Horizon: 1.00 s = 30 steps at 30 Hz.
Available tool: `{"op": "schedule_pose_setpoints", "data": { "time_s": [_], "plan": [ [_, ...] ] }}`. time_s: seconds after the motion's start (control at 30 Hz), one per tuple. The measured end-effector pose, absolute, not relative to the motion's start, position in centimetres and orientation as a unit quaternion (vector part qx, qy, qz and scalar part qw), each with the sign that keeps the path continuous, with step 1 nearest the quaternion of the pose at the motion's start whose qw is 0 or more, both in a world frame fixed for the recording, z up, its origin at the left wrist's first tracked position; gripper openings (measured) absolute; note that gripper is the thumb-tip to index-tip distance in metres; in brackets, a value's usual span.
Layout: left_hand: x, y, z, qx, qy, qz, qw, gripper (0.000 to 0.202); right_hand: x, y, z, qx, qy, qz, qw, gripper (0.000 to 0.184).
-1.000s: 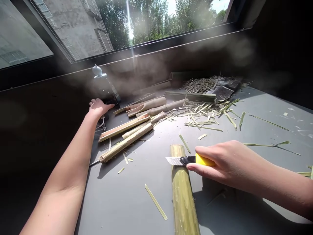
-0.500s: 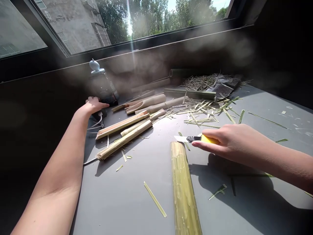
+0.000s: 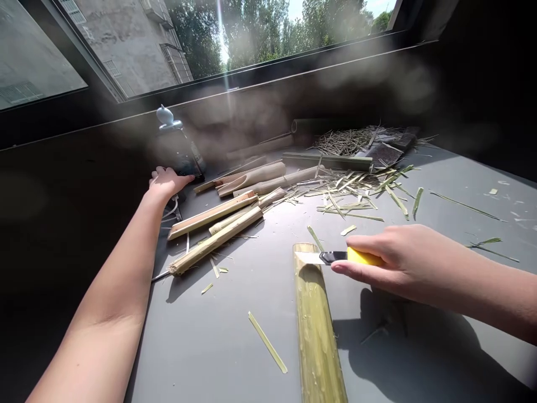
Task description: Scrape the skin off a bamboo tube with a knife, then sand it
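My right hand (image 3: 398, 254) is closed on a utility knife (image 3: 363, 256) with a yellow handle and a black collar. Its bare blade lies across the upper end of a peeled bamboo pole (image 3: 316, 324), which runs lengthwise toward me on the grey table. The pole's near end is out of the picture. Far to the left, my left hand (image 3: 165, 182) reaches out with its thumb stretched away from the fingers, beside a clear bottle (image 3: 191, 157) with a pale blue top. A dark thing with a white cable is partly hidden under that hand.
Several split bamboo pieces (image 3: 218, 238) lie left of centre on the table (image 3: 218, 347). Green shavings (image 3: 350, 187) and a heap of thin strips (image 3: 348, 141) spread at the back right. A loose bamboo strip (image 3: 268, 342) lies left of the pole. A window (image 3: 251, 39) runs along the back.
The knife in my right hand has moved toward me, its blade now over the pole's top rather than beyond its end. My left hand has shifted slightly right in view.
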State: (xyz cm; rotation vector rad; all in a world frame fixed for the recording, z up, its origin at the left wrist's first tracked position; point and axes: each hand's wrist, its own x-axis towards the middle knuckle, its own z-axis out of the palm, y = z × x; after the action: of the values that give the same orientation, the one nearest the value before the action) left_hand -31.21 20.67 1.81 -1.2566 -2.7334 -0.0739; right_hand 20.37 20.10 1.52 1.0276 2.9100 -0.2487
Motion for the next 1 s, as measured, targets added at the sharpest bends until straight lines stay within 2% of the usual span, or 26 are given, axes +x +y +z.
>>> {"op": "schedule_pose_setpoints", "data": {
  "time_s": [0.1,0.23,0.33,0.53,0.63,0.7,0.9,1.0],
  "plan": [
    [-30.4,21.0,1.9,-0.357,-0.931,-0.03,0.073,0.071,20.2,18.7,1.4,0.294,0.95,-0.099,0.028,0.064],
    [-29.7,21.3,2.1,-0.337,-0.938,-0.032,0.072,0.071,20.1,17.7,1.6,0.269,0.957,-0.11,0.008,0.06],
    [-29.8,21.0,2.5,-0.345,-0.936,-0.025,0.056,0.069,20.2,17.3,2.3,0.241,0.956,-0.165,0.016,0.058],
    [-30.2,20.5,3.1,-0.36,-0.932,-0.012,0.031,0.067,20.3,16.2,3.7,0.246,0.92,-0.265,0.153,0.065],
    [-29.9,20.5,3.1,-0.358,-0.933,-0.012,0.04,0.069,20.2,16.1,3.7,0.243,0.913,-0.27,0.183,0.065],
    [-29.8,20.5,3.0,-0.36,-0.932,-0.013,0.044,0.069,20.1,16.8,3.2,0.262,0.92,-0.243,0.161,0.064],
    [-30.2,20.6,2.8,-0.366,-0.93,-0.03,0.036,0.061,20.5,20.6,2.1,0.383,0.922,-0.06,0.006,0.06],
    [-30.0,20.3,3.5,-0.367,-0.928,-0.055,0.019,0.054,20.6,20.1,2.6,0.356,0.929,-0.1,0.0,0.059]
  ]
}}
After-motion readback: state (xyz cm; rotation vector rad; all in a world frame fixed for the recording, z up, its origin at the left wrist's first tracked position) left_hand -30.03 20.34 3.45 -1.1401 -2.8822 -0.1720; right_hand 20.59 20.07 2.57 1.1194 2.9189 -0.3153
